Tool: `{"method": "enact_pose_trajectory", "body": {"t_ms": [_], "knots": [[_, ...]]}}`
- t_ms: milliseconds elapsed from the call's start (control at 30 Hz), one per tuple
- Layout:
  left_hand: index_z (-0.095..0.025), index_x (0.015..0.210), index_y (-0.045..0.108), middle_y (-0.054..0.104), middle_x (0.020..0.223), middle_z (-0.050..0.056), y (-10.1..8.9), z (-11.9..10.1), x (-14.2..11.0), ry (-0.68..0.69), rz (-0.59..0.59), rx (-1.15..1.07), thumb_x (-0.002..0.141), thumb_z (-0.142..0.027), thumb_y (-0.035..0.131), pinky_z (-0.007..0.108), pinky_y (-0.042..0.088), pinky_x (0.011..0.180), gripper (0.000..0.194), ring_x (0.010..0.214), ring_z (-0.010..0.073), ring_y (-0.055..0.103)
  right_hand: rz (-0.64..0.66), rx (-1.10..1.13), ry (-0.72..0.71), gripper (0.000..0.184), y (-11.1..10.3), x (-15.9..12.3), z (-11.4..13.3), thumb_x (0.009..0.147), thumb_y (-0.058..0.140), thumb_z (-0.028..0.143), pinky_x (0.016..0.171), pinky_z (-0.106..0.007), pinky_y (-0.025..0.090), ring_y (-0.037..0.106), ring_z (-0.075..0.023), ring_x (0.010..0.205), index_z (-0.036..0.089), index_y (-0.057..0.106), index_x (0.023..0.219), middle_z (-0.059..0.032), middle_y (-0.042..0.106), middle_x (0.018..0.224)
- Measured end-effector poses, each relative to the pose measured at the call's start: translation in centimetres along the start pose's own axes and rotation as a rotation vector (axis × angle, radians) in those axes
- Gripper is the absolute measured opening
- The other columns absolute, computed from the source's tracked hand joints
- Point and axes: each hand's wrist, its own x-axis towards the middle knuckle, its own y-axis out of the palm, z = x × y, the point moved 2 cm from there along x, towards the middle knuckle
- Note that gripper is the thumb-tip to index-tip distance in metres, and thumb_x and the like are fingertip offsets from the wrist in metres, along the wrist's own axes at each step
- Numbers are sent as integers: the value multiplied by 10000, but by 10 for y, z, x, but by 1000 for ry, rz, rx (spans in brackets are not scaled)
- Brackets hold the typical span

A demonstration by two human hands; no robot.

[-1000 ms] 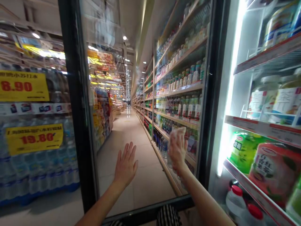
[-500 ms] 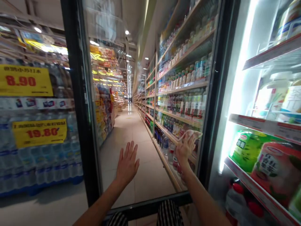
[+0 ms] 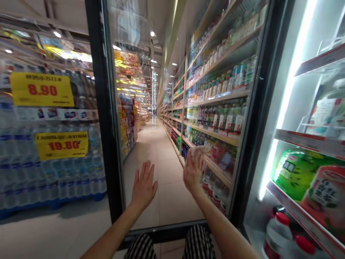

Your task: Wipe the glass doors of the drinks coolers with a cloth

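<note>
A black-framed glass door (image 3: pixel 164 172) stands in front of me, with its lower edge just above my knees. My left hand (image 3: pixel 143 185) is open, palm forward and fingers stretched out, at the lower left of the pane; it seems to rest on the glass. Farther right, my right hand (image 3: pixel 193 169) presses a pale cloth (image 3: pixel 204 150) to the same pane. Motion smears those fingers, and they cover most of the cloth.
At right is a lit cooler holding green and red drink packs (image 3: pixel 302 176) and red-capped bottles (image 3: pixel 279 230). Shrink-wrapped water bottles (image 3: pixel 59 176) with yellow price signs (image 3: pixel 41 89) are stacked at left. An aisle and drink shelves appear in the glass.
My right hand has slid left across the glass with the cloth, towards my left hand. My left hand stays about where it was. The view has turned slightly left.
</note>
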Motion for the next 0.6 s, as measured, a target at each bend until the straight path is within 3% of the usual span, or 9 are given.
{"method": "enact_pose_trajectory", "body": {"t_ms": [67,133,167,300,367,467,500,533,600], "knots": [[-110,1408,184,257,1452,140,-1,3,-2,35,18,14,830,-217,395,490,194,1081,625,1361,261,190,157,81,-368,588,6,-5,38,811,418,201,1094,-519,132,77,-277,1383,199,311,1389,-61,301,1457],[-119,1410,181,278,1445,131,-3,9,-6,56,35,29,832,-213,389,489,184,1086,621,1357,251,208,223,133,-586,558,6,4,65,810,430,207,1117,-487,61,101,-232,1382,234,358,1363,-18,362,1428],[-119,1410,179,280,1444,131,-5,13,-9,51,41,39,833,-214,390,486,181,1088,622,1356,248,211,210,140,-588,541,4,14,72,814,428,206,1118,-484,38,106,-222,1382,245,377,1351,-12,374,1421],[-106,1406,185,260,1449,145,-11,24,-22,-7,64,74,827,-218,402,476,176,1095,629,1358,248,206,126,121,-294,552,4,49,79,815,426,199,1094,-544,32,54,-274,1387,207,360,1363,-59,304,1457],[-100,1407,180,263,1447,154,-14,27,-32,-17,64,71,825,-224,403,475,170,1098,635,1356,249,213,199,153,-421,546,10,33,86,819,416,189,1100,-534,41,71,-267,1386,187,359,1362,-49,298,1461],[-104,1410,172,287,1437,159,-20,35,-46,-17,42,64,826,-232,408,467,167,1101,643,1351,246,229,359,229,-863,488,21,-9,102,840,388,181,1132,-437,60,135,-189,1378,178,408,1327,-5,315,1455],[-109,1410,171,298,1433,159,-23,38,-50,-14,33,61,826,-228,411,466,169,1101,643,1351,243,231,377,248,-953,473,23,-15,108,847,382,181,1137,-415,61,144,-172,1375,181,419,1318,5,312,1456],[-113,1411,169,307,1429,158,-25,42,-53,-11,24,57,825,-224,415,466,174,1100,645,1351,242,230,373,260,-975,472,25,-14,115,849,383,182,1138,-414,54,144,-167,1375,188,417,1320,8,306,1459],[-115,1412,162,315,1425,162,-31,48,-56,-17,4,53,827,-221,417,470,188,1094,647,1352,244,228,317,266,-828,508,26,7,129,842,404,182,1126,-472,22,116,-198,1383,208,373,1349,-3,282,1469]]}}
